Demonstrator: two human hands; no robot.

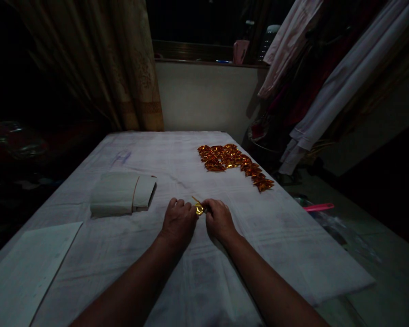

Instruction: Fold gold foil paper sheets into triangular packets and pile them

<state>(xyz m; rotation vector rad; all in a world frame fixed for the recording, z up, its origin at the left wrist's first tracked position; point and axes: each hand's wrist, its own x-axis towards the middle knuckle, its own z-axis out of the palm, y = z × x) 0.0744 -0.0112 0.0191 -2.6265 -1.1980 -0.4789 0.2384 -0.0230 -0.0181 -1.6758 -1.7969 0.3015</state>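
Near the middle of the cloth-covered table, my left hand (180, 219) and my right hand (218, 219) meet around a small piece of shiny gold foil (199, 209). The fingers of both hands are closed on it, and a thin strip pokes up between them. My fingertips hide most of the piece. Further back on the right lies a chain of orange-gold foil ornaments (230, 156), apart from my hands. Left of my left hand is a folded pale card bundle (117, 195) with a band around it.
A white sheet of paper (30, 259) lies at the table's left front. A tan curtain (132, 68) hangs behind on the left, and clothes (313, 100) hang on the right. A pink mug (240, 51) stands on the sill. Past the right edge shows a pink handle (319, 207).
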